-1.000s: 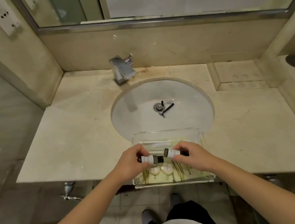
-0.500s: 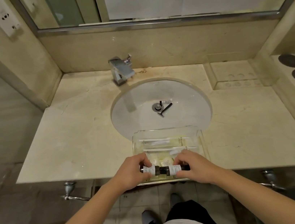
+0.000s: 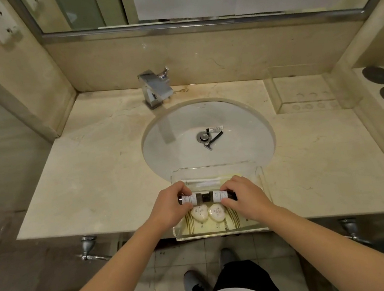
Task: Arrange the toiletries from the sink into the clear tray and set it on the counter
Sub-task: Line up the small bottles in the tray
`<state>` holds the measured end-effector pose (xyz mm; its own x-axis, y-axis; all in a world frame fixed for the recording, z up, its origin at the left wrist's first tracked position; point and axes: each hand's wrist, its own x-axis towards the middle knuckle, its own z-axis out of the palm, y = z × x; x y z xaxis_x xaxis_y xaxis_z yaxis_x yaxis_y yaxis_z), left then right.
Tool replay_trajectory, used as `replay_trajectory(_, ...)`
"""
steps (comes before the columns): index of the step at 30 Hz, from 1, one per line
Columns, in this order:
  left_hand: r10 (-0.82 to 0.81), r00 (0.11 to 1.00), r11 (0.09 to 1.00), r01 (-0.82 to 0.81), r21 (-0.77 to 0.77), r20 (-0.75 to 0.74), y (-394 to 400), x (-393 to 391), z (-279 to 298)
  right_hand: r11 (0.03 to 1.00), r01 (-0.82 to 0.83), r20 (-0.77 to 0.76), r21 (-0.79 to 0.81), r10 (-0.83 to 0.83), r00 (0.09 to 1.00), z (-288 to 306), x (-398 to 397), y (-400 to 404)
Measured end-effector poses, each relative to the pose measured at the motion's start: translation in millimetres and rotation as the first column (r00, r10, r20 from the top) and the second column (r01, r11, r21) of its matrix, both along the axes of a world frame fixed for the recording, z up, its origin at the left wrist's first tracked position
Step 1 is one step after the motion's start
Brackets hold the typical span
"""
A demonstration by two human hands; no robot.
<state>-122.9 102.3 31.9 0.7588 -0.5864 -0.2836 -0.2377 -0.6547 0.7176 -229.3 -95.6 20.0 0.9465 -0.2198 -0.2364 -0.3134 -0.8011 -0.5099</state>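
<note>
Left hand [image 3: 170,206] and right hand [image 3: 243,194] are each gripping a small bottle [image 3: 190,199], [image 3: 220,195] end to end over the clear tray [image 3: 265,199]. Two soaps [image 3: 208,212] are lying in the tray just nearer the person; a razor [image 3: 213,140] is sitting beyond it in the sink [image 3: 173,145].

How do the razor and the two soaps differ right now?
The razor is black, thin and long; the soaps are white and rounded. The razor lies in the sink by the drain; the soaps sit side by side in the tray. Shared: neither is touched by the hands.
</note>
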Motion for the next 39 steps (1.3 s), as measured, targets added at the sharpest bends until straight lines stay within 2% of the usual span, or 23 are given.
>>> replay_trajectory(7,-0.092,0.995,0.995,0.09,0.039,0.041,-0.4,3.8,-4.5,0.997,-0.066,-0.016,-0.031,0.065,0.998,-1.6,-0.9,-0.7)
replay_trajectory(17,-0.23,0.973,0.973,0.23,0.025,-0.002,10.5,2.2,-2.9,0.991,-0.13,-0.03,0.013,0.131,0.991,-4.5,-11.8,-2.2)
replay_trajectory(26,-0.22,0.972,0.973,0.213,0.086,0.077,10.8,-2.8,-8.7,0.994,-0.104,0.038,-0.039,0.106,0.994,-9.2,-14.4,3.6)
replay_trajectory(31,-0.215,0.958,0.97,0.187,0.158,0.188,8.2,-8.2,-12.8,0.994,-0.101,0.076,-0.047,0.105,0.992,-11.1,-13.8,5.9)
replay_trajectory(39,-0.254,0.947,0.959,0.221,0.176,0.196,8.4,-6.9,-17.8,0.995,-0.087,0.067,-0.05,0.091,0.994,-14.9,-14.4,9.1)
